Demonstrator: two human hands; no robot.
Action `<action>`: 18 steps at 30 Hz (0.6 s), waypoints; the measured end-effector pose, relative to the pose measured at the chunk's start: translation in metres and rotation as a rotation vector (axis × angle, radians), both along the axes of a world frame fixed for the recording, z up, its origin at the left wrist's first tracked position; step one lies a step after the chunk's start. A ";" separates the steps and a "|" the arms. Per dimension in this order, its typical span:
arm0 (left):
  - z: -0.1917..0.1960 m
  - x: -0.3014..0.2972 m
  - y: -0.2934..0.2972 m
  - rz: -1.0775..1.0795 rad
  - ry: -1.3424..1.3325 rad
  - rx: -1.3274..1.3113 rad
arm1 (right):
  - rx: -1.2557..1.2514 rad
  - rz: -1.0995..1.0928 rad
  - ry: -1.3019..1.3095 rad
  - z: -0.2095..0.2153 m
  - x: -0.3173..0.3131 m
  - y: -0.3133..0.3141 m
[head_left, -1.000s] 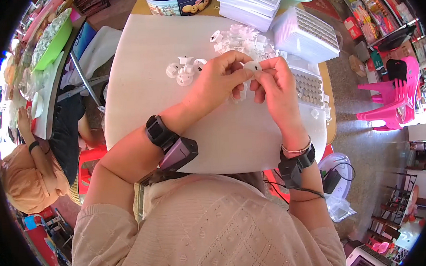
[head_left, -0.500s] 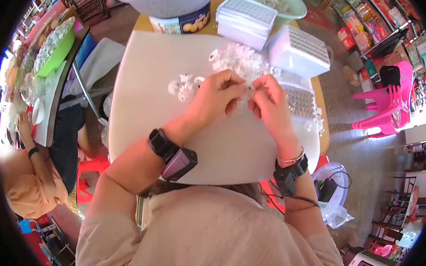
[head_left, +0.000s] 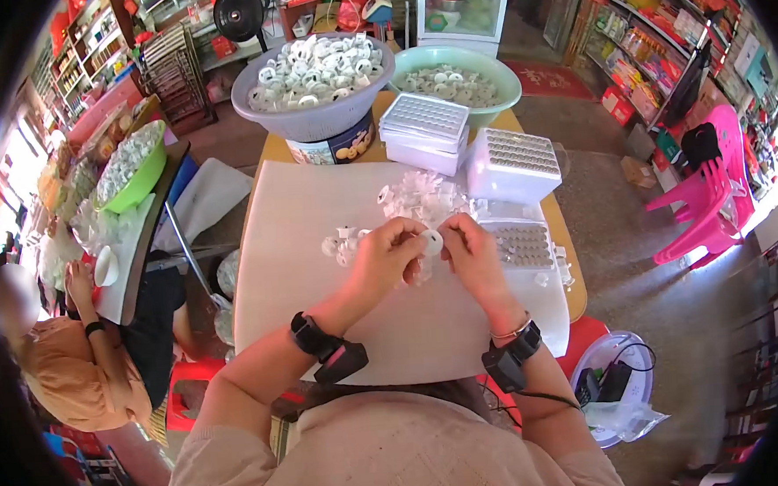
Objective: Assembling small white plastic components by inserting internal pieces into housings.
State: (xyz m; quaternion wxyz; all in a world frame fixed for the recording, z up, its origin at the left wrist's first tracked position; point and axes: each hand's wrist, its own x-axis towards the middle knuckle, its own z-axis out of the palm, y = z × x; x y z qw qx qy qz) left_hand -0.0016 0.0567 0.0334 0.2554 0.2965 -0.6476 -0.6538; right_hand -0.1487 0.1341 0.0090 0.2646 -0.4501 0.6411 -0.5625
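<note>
Over the white tabletop (head_left: pixel 303 195), my left hand (head_left: pixel 379 259) pinches a small round white plastic part (head_left: pixel 432 243) between thumb and fingertips. My right hand (head_left: pixel 475 263) is close beside it, thumb and fingers pressed together; whatever they hold is too small to make out. Just beyond both hands lies a heap of loose white plastic pieces (head_left: pixel 417 195). A smaller group of round white parts (head_left: pixel 343 244) sits left of my left hand. Right of my right hand is a flat tray (head_left: pixel 523 246) with rows of small grey pieces.
White trays (head_left: pixel 424 127) are stacked at the back, beside a white box (head_left: pixel 513 184) topped with rows of small pieces. Behind stand a full lavender basin (head_left: pixel 312 119) and a pale green basin (head_left: pixel 504 83). A person (head_left: pixel 79 365) sits at left; pink chairs (head_left: pixel 712 200) stand right.
The view has tilted up, bringing the full basins and a glass-door cabinet into sight. The round white part now shows plainly in my left fingers, and my hands are slightly apart.
</note>
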 end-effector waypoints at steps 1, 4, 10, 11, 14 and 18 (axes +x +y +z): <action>0.005 0.000 0.004 -0.027 -0.003 0.001 | -0.011 -0.001 -0.007 -0.003 -0.001 -0.001; 0.030 -0.002 0.020 -0.166 -0.102 -0.021 | -0.065 -0.019 0.113 -0.011 -0.005 -0.004; 0.056 -0.029 -0.021 -0.259 -0.148 -0.042 | -0.117 0.028 0.099 -0.021 -0.008 -0.002; 0.057 -0.038 -0.050 -0.231 -0.052 -0.123 | -0.091 0.060 0.071 -0.010 -0.002 0.001; 0.098 -0.080 -0.092 0.016 0.242 -0.132 | -0.056 0.086 0.056 -0.008 0.002 0.002; 0.090 -0.075 -0.098 0.017 0.150 -0.078 | -0.153 0.051 0.076 -0.021 0.002 0.000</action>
